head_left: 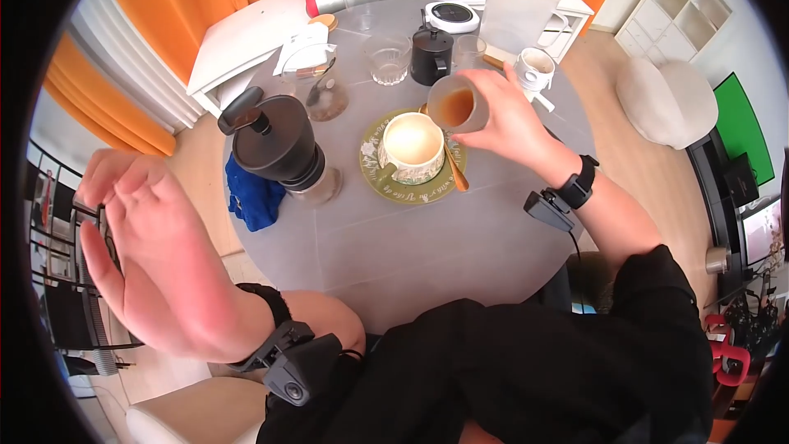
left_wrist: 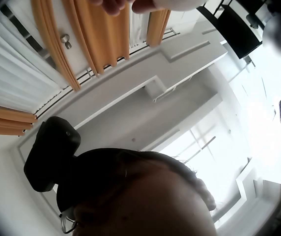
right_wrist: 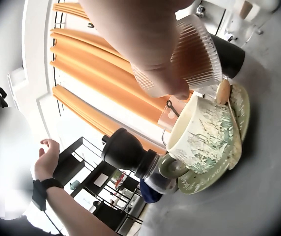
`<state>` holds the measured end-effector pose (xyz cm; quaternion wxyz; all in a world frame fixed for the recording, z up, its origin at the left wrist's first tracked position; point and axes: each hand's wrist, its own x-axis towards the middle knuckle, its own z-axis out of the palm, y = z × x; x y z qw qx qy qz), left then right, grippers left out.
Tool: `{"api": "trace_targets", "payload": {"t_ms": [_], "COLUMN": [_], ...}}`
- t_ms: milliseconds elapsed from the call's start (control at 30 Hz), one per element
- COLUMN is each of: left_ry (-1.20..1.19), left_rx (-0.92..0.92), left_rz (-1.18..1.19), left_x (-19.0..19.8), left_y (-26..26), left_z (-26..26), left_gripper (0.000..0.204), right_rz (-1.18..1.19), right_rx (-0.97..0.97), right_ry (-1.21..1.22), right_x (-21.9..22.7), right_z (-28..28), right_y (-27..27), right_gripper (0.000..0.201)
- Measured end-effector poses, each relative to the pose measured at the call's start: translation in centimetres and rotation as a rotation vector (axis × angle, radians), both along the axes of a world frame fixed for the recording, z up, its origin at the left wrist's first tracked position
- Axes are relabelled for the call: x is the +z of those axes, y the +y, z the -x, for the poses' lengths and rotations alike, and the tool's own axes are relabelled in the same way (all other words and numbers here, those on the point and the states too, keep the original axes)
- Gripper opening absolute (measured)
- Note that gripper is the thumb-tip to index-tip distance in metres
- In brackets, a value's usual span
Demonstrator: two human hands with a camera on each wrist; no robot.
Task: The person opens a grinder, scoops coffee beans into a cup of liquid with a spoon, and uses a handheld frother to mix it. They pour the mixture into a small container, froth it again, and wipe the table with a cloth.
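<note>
My right hand [head_left: 511, 119] grips a clear ribbed glass [head_left: 448, 107] holding amber-brown liquid. The glass leans just above and beside the rim of a floral cup [head_left: 413, 148], and the ribs show well in the right wrist view. This cup is pale cream inside and sits on a green saucer [head_left: 374, 174] with lettering. A wooden spoon [head_left: 457, 171] lies on the saucer, right of the cup. Raised off the table at the left, my left hand [head_left: 168, 259] has loosely bent fingers and holds nothing. Only a few of its fingertips [left_wrist: 112, 6] enter the left wrist view.
A black coffee grinder [head_left: 275, 140] with a glass base stands left of the saucer beside a blue cloth [head_left: 251, 197]. Behind are a glass carafe [head_left: 327, 100], a tumbler [head_left: 388, 63], a black pitcher [head_left: 431, 56], a scale [head_left: 452, 16], a large plastic jug [head_left: 514, 12] and a white cup [head_left: 534, 70].
</note>
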<state>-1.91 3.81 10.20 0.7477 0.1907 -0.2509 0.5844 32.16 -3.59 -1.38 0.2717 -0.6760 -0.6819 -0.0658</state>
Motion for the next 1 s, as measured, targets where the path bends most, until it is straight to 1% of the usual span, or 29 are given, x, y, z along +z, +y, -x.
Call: {"api": "trace_targets", "payload": {"t_ms": [33, 67, 100, 133, 200, 233, 267, 300, 333, 367, 400, 433, 467, 500, 533, 567, 600, 633, 667, 700, 733, 800, 833, 867, 900, 933, 1000], "left_ry": [-0.009, -0.007, -0.013, -0.018, -0.008, 0.001, 0.003, 0.007, 0.012, 0.013, 0.036, 0.058, 0.059, 0.134, 0.208, 0.277, 0.277, 0.492, 0.712, 0.856, 0.889, 1.034, 1.156, 1.279, 1.304, 1.305, 1.315], "left_rx": [-0.049, -0.050, -0.096, -0.142, -0.122, -0.100, -0.100, -0.062, -0.025, -0.026, 0.097, 0.219, 0.218, 0.468, 0.718, 0.878, 0.877, 1.088, 1.295, 1.481, 1.230, 1.166, 1.187, 1.206, 1.228, 1.228, 1.299], "left_rz": [0.017, 0.016, 0.028, 0.041, 0.047, 0.053, 0.055, 0.053, 0.051, 0.052, -0.006, -0.065, -0.066, -0.142, -0.218, -0.193, -0.195, -0.224, -0.251, -0.336, -0.413, -0.384, -0.437, -0.489, -0.496, -0.498, -0.470], "left_x": [0.0, 0.0, 0.0, 0.0, -0.1, -0.1, -0.2, -0.3, -0.4, -0.4, -0.5, -0.5, -0.5, -0.5, -0.5, -0.1, -0.1, -0.3, -0.5, -0.6, -0.2, -0.8, -1.2, -1.5, -1.8, -2.0, -2.1], "left_y": [0.1, 0.3, 0.4, 0.6, 0.9, 1.1, 1.2, 1.3, 1.4, 1.6, 1.8, 1.8, 1.7, 1.5, 1.3, 0.3, -0.1, -0.3, -0.5, -0.4, -1.2, -0.7, -0.2, 0.4, 0.9, 1.2, 1.6], "left_z": [-0.2, -0.3, -0.4, -0.5, -0.5, -0.5, -0.4, -0.3, -0.2, 0.0, 0.2, 0.3, 0.2, 0.0, -0.3, -1.5, -2.4, -3.1, -3.9, -5.1, -6.0, -8.2, -8.5, -8.8, -9.1, -9.5, -10.0], "left_gripper": [0.021, 0.021, 0.021, 0.021, 0.021, 0.021, 0.021, 0.020, 0.018, 0.018, 0.018, 0.017, 0.017, 0.017, 0.018, 0.016, 0.016, 0.015, 0.015, 0.013, 0.010, 0.003, 0.002, 0.003, 0.004, 0.004, 0.005], "right_rz": [0.000, 0.012, 0.024, 0.025, -0.023, -0.021, 0.000, 0.020, 0.022, 0.007, -0.008, -0.008, -0.090, -0.173, -0.173, -0.169, -0.166, -0.167, -0.166, -0.166, -0.167, -0.206, -0.207, -0.215, -0.222, -0.222, -0.296], "right_rx": [0.000, -0.002, -0.005, -0.006, 0.000, 0.000, 0.008, 0.017, 0.016, 0.023, 0.030, 0.029, 0.036, 0.042, 0.040, 0.057, 0.075, 0.073, 0.098, 0.123, 0.123, 0.146, 0.145, 0.161, 0.178, 0.178, 0.231], "right_ry": [0.003, -0.050, -0.103, -0.101, -0.245, -0.244, -0.307, -0.369, -0.368, -0.424, -0.481, -0.481, -0.554, -0.628, -0.627, -0.661, -0.693, -0.693, -0.733, -0.774, -0.772, -0.837, -0.834, -0.882, -0.929, -0.928, -1.063], "right_x": [0.2, 0.3, 0.4, 0.4, 0.4, 0.5, 0.5, 0.6, 0.7, 0.8, 0.8, 0.7, 0.5, 0.4, 0.3, 0.3, 0.3, 0.5, 0.7, 0.8, 0.9, 0.9, 1.0, 1.2, 1.3, 1.2, 1.2], "right_z": [0.2, 0.5, 0.7, 0.8, 1.0, 1.1, 1.1, 1.1, 1.2, 1.3, 1.4, 1.3, 1.2, 1.2, 1.1, 1.1, 1.2, 1.3, 1.4, 1.5, 1.6, 1.7, 1.8, 1.9, 2.0, 2.0, 2.0], "right_y": [0.3, 0.6, 0.9, 1.1, 1.4, 1.5, 1.5, 1.6, 1.6, 1.7, 1.8, 2.0, 2.2, 2.4, 2.5, 2.6, 2.7, 2.7, 2.7, 2.8, 2.9, 3.2, 3.2, 3.2, 3.2, 3.3, 3.5], "right_gripper": [0.080, 0.078, 0.075, 0.075, 0.073, 0.073, 0.076, 0.078, 0.078, 0.078, 0.079, 0.079, 0.063, 0.048, 0.048, 0.051, 0.055, 0.055, 0.050, 0.046, 0.046, 0.044, 0.044, 0.044, 0.045, 0.045, 0.046]}}
